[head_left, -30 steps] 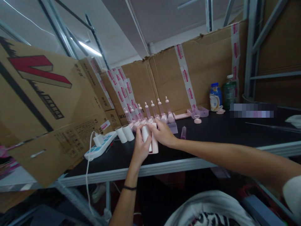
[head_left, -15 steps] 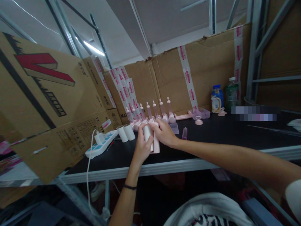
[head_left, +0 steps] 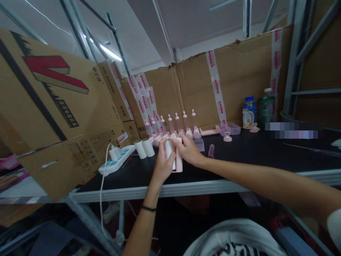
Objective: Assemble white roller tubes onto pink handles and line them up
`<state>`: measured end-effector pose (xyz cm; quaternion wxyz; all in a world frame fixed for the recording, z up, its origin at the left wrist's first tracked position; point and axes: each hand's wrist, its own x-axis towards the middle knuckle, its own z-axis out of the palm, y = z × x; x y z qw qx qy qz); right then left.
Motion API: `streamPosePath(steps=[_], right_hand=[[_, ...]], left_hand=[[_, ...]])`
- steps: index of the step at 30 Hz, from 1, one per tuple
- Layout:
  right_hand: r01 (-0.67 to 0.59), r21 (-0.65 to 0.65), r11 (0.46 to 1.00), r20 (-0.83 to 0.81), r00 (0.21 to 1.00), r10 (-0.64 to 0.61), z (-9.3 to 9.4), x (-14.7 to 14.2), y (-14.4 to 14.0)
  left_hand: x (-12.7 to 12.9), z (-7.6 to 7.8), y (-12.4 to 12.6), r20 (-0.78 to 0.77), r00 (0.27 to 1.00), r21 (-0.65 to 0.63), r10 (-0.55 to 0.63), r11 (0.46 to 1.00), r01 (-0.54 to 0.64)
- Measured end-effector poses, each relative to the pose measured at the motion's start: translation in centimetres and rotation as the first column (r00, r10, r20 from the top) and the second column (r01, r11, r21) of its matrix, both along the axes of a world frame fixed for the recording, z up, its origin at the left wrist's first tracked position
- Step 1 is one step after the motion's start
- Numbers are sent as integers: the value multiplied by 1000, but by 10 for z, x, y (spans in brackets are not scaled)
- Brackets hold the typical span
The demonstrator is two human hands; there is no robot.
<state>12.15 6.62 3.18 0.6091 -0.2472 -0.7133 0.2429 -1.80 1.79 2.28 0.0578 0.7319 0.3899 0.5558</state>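
Over the front of the black table, my left hand (head_left: pixel 163 164) is closed round a white roll (head_left: pixel 168 148). The roll lies along a pale pink case (head_left: pixel 179 163), open on the side where the roll sits. From the other side, my right hand (head_left: pixel 191 152) grips the top of that case, fingers bent over its upper end. Some of both fingertips is hidden. Just behind the hands stands a row of several pink pieces with clear tubes and looped tips (head_left: pixel 185 124). Two white hollow rolls (head_left: pixel 144 148) stand to the left of my left hand.
A white power strip (head_left: pixel 117 160) with a plugged-in cable lies at the left. Right of the hands are a small purple clear piece (head_left: pixel 211 151), a pink heart-topped cap (head_left: pixel 227 137), a purple tray (head_left: pixel 234 128), a blue-capped bottle (head_left: pixel 249 113) and a green bottle (head_left: pixel 266 106). Cardboard walls enclose the table.
The view has shifted slightly, so everything sits a little further right. Both hands keep the same hold on the roll and case, with hardly any movement between them.
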Motion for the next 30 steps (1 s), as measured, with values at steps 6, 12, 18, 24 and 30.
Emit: streamPosePath(steps=[6, 12, 18, 24, 30], right_hand=[[-62, -32, 998, -41, 997, 61, -5, -2, 10], [38, -11, 999, 25, 999, -37, -1, 1, 6], [58, -64, 996, -5, 998, -58, -2, -1, 5], [-60, -29, 998, -58, 997, 58, -5, 0, 3], [-83, 3, 997, -79, 993, 83, 0, 4, -3]], left_hand=[[3, -1, -3, 15, 1000, -46, 25, 999, -24], [3, -1, -2, -22, 999, -50, 23, 998, -25], [6, 2, -6, -92, 995, 9, 44, 999, -44], [2, -1, -5, -96, 995, 6, 34, 999, -34], [1, -3, -4, -41, 999, 29, 23, 999, -21]])
